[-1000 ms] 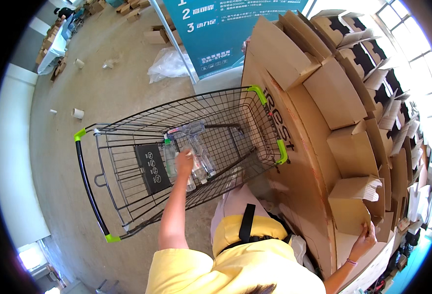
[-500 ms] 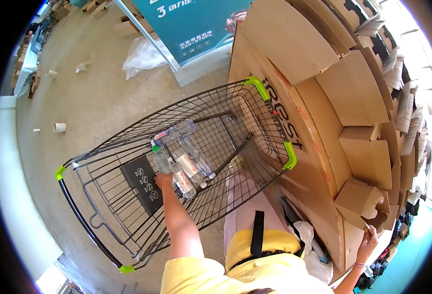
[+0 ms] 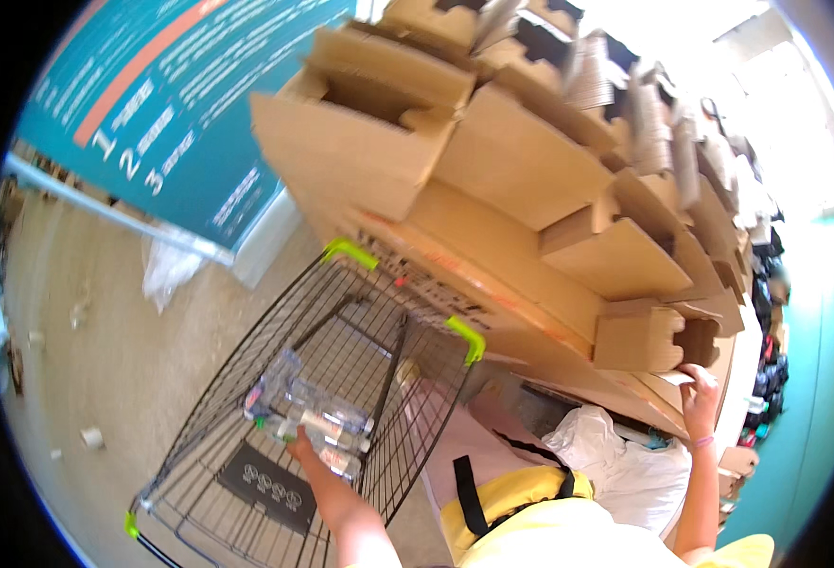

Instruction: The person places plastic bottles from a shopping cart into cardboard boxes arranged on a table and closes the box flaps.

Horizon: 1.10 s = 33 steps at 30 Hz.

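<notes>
My left hand [image 3: 299,447] reaches down into a black wire shopping cart [image 3: 210,383]. Its fingers, smeared by motion, are closed about the end of a clear plastic bottle [image 3: 275,429] with a green cap. Several more clear bottles [image 3: 327,407], some with pale labels, lie beside it. A dark grey panel [image 3: 263,485] with round white symbols is next to them. On the right, my right hand [image 3: 700,402] pinches a thin pale strip [image 3: 674,378] just below a small open cardboard box [image 3: 636,341]. What that strip belongs to is not clear.
Open cardboard boxes [image 3: 521,147] are heaped on a large carton right beyond the cart. A teal sign board [image 3: 175,104] stands at the far left. Clear plastic film [image 3: 169,270] and a white roll [image 3: 92,437] lie on the floor. A white sack [image 3: 615,464] sits beside me.
My view has swung right, so the boxes fill more of it and the cart sits lower left. My left hand stays by the bottles. My right hand has come nearer the small open box.
</notes>
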{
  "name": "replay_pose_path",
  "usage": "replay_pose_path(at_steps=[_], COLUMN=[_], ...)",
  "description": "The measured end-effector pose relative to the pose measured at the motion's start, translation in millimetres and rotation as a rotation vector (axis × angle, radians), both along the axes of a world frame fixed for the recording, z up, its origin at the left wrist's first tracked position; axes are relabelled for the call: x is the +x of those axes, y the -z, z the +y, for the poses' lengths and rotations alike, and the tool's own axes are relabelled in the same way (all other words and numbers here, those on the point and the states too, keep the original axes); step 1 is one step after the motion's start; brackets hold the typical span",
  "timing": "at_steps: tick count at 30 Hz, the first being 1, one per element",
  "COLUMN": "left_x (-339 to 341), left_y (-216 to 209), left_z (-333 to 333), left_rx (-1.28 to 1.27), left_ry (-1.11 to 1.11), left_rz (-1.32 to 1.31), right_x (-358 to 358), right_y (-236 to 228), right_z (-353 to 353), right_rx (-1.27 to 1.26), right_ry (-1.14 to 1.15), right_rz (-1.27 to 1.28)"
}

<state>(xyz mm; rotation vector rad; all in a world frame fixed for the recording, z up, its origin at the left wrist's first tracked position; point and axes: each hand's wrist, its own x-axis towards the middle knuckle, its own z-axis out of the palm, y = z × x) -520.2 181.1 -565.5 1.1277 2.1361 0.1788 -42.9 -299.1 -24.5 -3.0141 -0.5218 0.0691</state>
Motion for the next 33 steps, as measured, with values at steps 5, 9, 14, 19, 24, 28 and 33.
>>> replay_pose_path(at_steps=[5, 9, 14, 19, 24, 28, 33], left_x=[19, 52, 138, 204, 323, 426, 499], left_y=[-49, -114, -248, -310, -430, -542, -584], left_z=[7, -9, -62, -74, -125, -214, -304], left_rx=[-0.361, -0.227, 0.218, 0.394, 0.348, 0.085, 0.108], left_ry=[-0.548, -0.511, -0.025, 0.151, 0.605, 0.801, 1.361], left_rz=[-0.737, -0.902, -0.982, -1.045, -1.697, -2.054, -1.704], right_x=[-3, -4, -4, 5, 23, 45, 55], right_y=[6, -7, -14, -16, -10, 5, 6], right_z=[-3, 11, -11, -50, -86, -112, -119], right_rx=[0.080, 0.121, 0.212, 0.250, 0.314, 0.408, 0.428], right_ry=[-0.014, -0.039, 0.017, -0.022, -0.113, -0.238, -0.344], right_rz=[-0.053, -0.141, -0.117, -0.136, -0.097, -0.050, -0.072])
